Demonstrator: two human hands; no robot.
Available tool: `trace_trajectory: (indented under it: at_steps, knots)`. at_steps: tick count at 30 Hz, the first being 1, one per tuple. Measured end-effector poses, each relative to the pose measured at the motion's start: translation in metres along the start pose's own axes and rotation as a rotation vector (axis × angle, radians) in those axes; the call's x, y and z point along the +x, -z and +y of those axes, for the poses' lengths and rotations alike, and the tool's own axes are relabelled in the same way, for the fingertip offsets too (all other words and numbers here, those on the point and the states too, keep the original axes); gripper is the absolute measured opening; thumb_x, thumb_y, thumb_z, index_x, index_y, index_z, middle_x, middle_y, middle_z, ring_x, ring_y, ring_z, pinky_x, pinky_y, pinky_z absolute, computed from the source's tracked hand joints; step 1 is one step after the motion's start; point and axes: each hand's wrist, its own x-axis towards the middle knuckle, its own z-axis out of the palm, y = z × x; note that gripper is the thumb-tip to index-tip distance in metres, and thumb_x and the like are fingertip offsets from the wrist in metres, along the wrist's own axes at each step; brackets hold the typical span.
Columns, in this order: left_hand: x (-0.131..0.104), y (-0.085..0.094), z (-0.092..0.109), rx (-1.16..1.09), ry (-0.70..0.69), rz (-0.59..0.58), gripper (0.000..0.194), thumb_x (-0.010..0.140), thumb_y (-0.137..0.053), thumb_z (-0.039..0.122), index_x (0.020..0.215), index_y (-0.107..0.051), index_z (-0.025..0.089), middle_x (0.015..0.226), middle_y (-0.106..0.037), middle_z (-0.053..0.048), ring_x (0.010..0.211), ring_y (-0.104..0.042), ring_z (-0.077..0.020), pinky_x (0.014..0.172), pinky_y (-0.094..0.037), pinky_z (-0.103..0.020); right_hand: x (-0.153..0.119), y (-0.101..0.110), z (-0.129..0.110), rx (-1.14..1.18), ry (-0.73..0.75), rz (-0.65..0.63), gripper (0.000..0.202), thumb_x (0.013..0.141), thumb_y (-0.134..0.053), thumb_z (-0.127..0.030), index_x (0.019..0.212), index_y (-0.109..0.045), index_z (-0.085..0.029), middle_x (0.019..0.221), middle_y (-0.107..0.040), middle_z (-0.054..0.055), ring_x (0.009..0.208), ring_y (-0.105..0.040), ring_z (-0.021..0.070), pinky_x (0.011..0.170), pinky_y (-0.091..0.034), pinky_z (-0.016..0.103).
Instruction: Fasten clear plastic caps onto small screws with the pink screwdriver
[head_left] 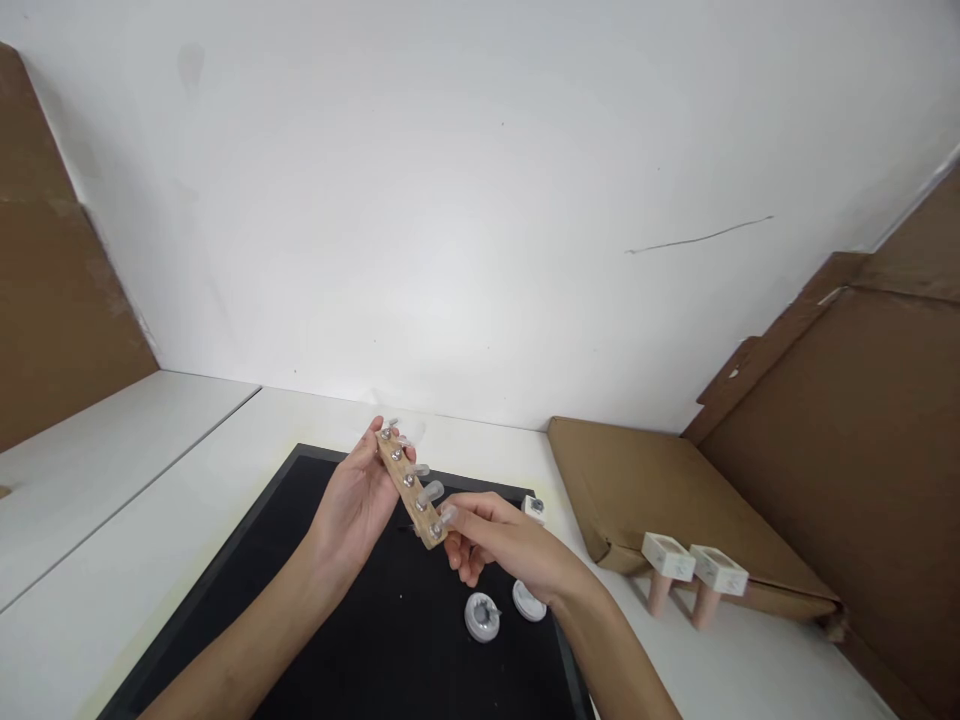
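A narrow wooden strip (409, 485) with a row of round metal fittings and several clear, tube-like plastic pieces is held up at a slant over the black mat. My left hand (356, 505) grips its upper end from the left, thumb along the edge and fingers behind. At the lower end, my right hand (491, 535) is closed, with thumb and fingertips around the last clear piece (448, 516). Its other fingers curl beneath. Below my right hand, a round white container (481, 617) with small grey bits lies on the mat, with a white lid (529, 601) beside it.
The black mat (360, 650) covers the table's middle. A small white block (534, 508) sits behind my right hand. Two white square-headed pieces with pinkish handles (667, 558) stand at the right, before a flat cardboard box (637, 475). Cardboard walls flank both sides; a white wall rises behind.
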Motion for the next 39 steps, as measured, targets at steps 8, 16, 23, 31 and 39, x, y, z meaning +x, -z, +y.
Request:
trace_trajectory:
  at_steps: [8, 16, 23, 31, 39]
  knots:
    - [-0.004, -0.003, -0.004, 0.192, 0.07, -0.181, 0.015, 0.091, -0.053, 0.016, 0.091, -0.068, 0.011, 0.097, -0.066, -0.007, 0.084, -0.064, -0.014, 0.082, -0.052, -0.027, -0.002, 0.0, -0.001, 0.159, 0.071, 0.032, 0.034, 0.086, -0.059, -0.047, 0.074, -0.059, -0.015, 0.058, -0.05, -0.006, 0.047, -0.046, 0.0055, 0.051, -0.043, 0.021]
    - [-0.017, -0.002, 0.004, 0.557, 0.053, -0.343, 0.027, 0.075, -0.075, 0.024, 0.101, -0.073, 0.016, 0.093, -0.07, -0.006, 0.085, -0.06, -0.0159, 0.078, -0.044, -0.025, -0.022, 0.006, -0.016, 0.167, 0.062, 0.058, 0.036, 0.074, -0.068, -0.05, 0.072, -0.059, -0.015, 0.061, -0.053, -0.004, 0.047, -0.048, 0.0057, 0.052, -0.039, 0.022]
    - [-0.018, 0.0, 0.013, 0.677, 0.057, -0.536, 0.029, 0.071, -0.078, 0.025, 0.098, -0.071, 0.019, 0.087, -0.07, -0.006, 0.069, -0.058, -0.0126, 0.056, -0.041, -0.021, -0.031, 0.01, -0.022, 0.087, 0.044, 0.065, 0.036, 0.073, -0.068, -0.049, 0.067, -0.062, -0.015, 0.059, -0.052, -0.002, 0.052, -0.048, 0.0082, 0.053, -0.043, 0.024]
    - [-0.025, -0.001, 0.01, 0.563, 0.175, -0.441, 0.031, 0.068, -0.081, 0.029, 0.092, -0.066, 0.015, 0.073, -0.066, -0.003, 0.056, -0.053, -0.0082, 0.048, -0.036, -0.019, -0.055, 0.031, -0.028, -0.044, 0.26, 0.529, 0.04, 0.081, -0.061, -0.053, 0.103, -0.067, -0.02, 0.059, -0.049, -0.003, 0.056, -0.049, 0.0124, 0.055, -0.045, 0.026]
    - [-0.021, 0.004, 0.001, 0.54, 0.343, -0.532, 0.028, 0.066, -0.082, 0.023, 0.087, -0.064, 0.016, 0.065, -0.058, 0.003, 0.048, -0.043, -0.0031, 0.045, -0.026, -0.017, -0.076, 0.003, -0.03, -0.315, 0.812, 0.641, 0.024, 0.091, -0.055, -0.043, 0.106, -0.071, -0.033, 0.074, -0.071, 0.002, 0.051, -0.054, 0.0128, 0.055, -0.049, 0.029]
